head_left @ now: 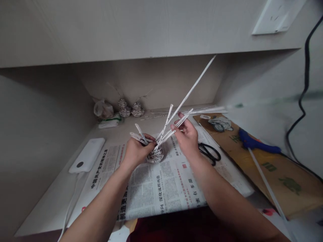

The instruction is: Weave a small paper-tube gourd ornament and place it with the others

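Observation:
A small round woven paper piece (pixel 155 155) sits over the newspaper (pixel 148 188), with several rolled paper sticks rising from its top. My left hand (pixel 138 148) is closed on its upper left side, and a few stick ends poke out above the fingers. Several of the paper sticks (pixel 180 123) are pinched between the thumb and fingers of my right hand (pixel 187 136), fanned to the upper right. One long paper stick (pixel 194 86) reaches far up and right from the weave. The palm side of my left hand is hidden.
Black-handled scissors (pixel 210 153) lie right of my right hand. Cardboard (pixel 267 171) at right bears a blue glue gun (pixel 257 143) and a crumpled plastic bag (pixel 220 123). A white power bank (pixel 87 155) with cable lies left. Woven gourd shapes (pixel 137 110) stand behind, under a low overhang (pixel 148 30).

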Available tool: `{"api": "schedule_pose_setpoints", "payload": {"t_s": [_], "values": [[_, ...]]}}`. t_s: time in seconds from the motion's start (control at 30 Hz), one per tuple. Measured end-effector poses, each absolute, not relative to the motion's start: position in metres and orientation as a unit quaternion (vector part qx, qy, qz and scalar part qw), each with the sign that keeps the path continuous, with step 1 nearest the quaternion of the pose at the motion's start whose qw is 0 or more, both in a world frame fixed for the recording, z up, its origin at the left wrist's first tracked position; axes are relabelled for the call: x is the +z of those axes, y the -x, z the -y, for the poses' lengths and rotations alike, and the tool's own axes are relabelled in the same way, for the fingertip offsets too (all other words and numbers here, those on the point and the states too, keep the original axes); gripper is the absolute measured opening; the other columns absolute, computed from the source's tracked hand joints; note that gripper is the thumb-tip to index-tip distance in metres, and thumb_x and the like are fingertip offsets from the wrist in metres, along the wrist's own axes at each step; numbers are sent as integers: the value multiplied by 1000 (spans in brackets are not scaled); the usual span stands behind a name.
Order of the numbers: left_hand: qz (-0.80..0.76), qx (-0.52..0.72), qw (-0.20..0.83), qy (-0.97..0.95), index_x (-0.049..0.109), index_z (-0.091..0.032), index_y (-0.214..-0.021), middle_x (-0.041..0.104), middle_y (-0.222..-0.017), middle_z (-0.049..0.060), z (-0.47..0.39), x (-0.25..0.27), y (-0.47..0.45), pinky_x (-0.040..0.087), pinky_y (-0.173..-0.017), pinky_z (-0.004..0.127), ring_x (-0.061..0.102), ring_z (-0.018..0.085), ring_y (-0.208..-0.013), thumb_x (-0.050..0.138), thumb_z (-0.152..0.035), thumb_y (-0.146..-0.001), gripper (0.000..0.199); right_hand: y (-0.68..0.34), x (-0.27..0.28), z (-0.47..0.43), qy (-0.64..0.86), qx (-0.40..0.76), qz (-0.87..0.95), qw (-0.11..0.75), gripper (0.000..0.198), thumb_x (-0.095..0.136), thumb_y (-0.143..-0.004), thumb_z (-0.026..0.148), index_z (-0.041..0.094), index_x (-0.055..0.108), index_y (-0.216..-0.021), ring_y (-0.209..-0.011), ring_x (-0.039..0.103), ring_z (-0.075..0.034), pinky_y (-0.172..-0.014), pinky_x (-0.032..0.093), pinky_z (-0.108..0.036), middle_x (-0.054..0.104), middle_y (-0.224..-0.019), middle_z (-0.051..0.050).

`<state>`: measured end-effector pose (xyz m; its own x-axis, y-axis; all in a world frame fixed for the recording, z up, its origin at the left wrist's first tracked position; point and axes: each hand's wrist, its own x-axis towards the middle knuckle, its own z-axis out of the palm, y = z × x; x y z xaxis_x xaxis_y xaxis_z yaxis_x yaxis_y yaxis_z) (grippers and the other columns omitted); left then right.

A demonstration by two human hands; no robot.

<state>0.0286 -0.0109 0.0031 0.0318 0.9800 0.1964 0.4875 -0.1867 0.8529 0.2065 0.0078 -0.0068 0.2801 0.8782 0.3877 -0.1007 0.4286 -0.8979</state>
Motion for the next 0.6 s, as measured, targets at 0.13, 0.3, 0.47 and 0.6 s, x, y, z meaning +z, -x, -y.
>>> {"api": "schedule_pose_setpoints", "payload": {"t_s": [0.13,0.3,0.47,0.6], "values": [[-571,404,297,-650,70,-16,-79,71,-69,3,11,3,-27,47,-59,25,64,18,-63,66,-28,-67,17,-213,0,-11,395,408,450,690,70,72,-71,31,29,42,-134,-63,57,-12,-47,43,-22,63,-91,0],[-568,410,293,-651,70,-16,-79,70,-68,3,9,1,-25,46,-57,25,63,18,-62,66,-27,-67,17,-207,-8,-10,416,513,474,583,32,76,-65,35,19,63,-89,-56,58,-11,-43,39,-20,65,-74,0],[-565,414,289,-653,70,-16,-79,70,-68,3,7,-1,-24,46,-58,25,63,18,-63,66,-28,-67,17,-187,-27,-3,437,469,557,528,14,70,-69,29,19,65,-78,-68,63,-15,-64,50,-27,69,-73,-1],[-564,419,289,-650,70,-16,-78,70,-68,2,6,-2,-24,46,-58,25,64,18,-64,66,-27,-67,16,-183,-30,2,450,441,575,522,13,66,-71,23,19,67,-83,-70,64,-16,-66,50,-28,70,-76,-3]]}}
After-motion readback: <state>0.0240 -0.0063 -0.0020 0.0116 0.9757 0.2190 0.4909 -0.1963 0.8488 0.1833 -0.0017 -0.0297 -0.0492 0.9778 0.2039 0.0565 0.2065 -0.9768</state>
